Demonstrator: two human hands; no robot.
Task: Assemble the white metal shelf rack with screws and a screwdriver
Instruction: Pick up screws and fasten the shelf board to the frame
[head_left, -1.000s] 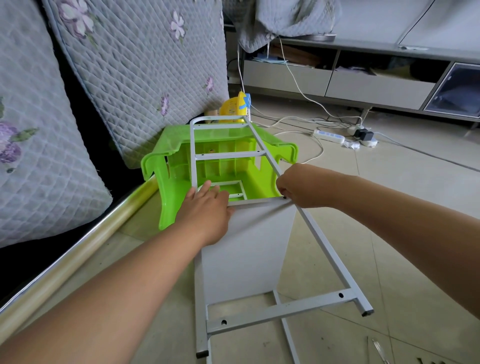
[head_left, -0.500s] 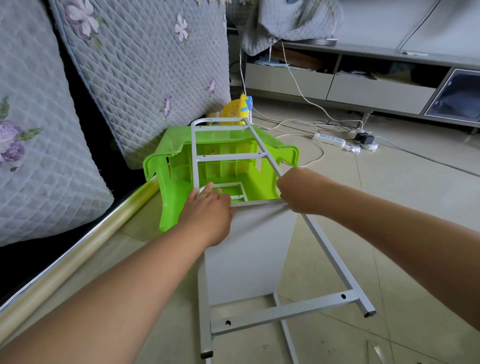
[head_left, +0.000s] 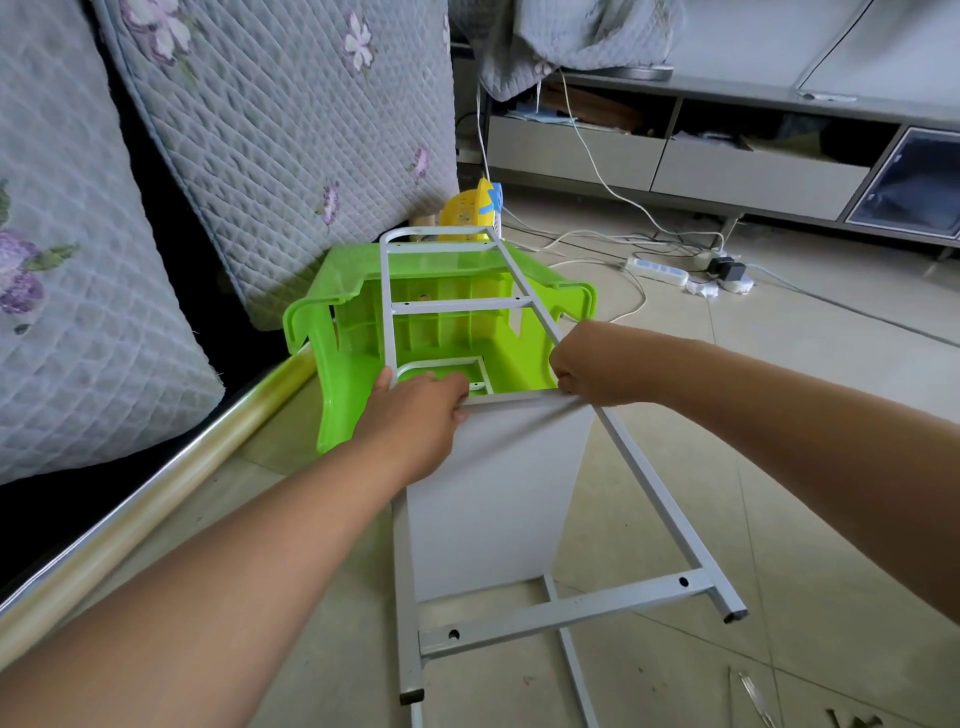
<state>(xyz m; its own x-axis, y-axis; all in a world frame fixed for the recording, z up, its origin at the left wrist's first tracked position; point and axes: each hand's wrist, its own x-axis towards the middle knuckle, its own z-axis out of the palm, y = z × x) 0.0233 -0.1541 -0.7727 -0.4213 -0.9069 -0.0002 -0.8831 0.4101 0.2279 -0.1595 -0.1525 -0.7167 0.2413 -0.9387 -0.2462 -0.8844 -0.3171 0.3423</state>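
The white metal ladder-shaped rack frame is lying tilted, its long axis running from about 6 o'clock near the person up toward 12 o'clock. Its far rounded end is resting on a bright green plastic stool that is tipped on its side, and its near 2 legs are pointing back toward the viewer. A flat white rectangular shelf panel is sitting inside the frame, its long edges running the same way as the rails and its far edge lying across them.

The left hand is resting on the panel's far left corner, fingers curling over the edge beside the left rail, so it is gripping that corner. The right hand is closed in a tight pinch where the panel's far right corner is meeting the right rail; whatever small item may be between the fingertips is hidden.

The near crossbar is showing 2 open screw holes. A few small dark screws are lying on the beige tiled floor at 5 o'clock. A white power strip is lying at 1 o'clock, and grey quilted floral cushions are leaning at 10 o'clock.
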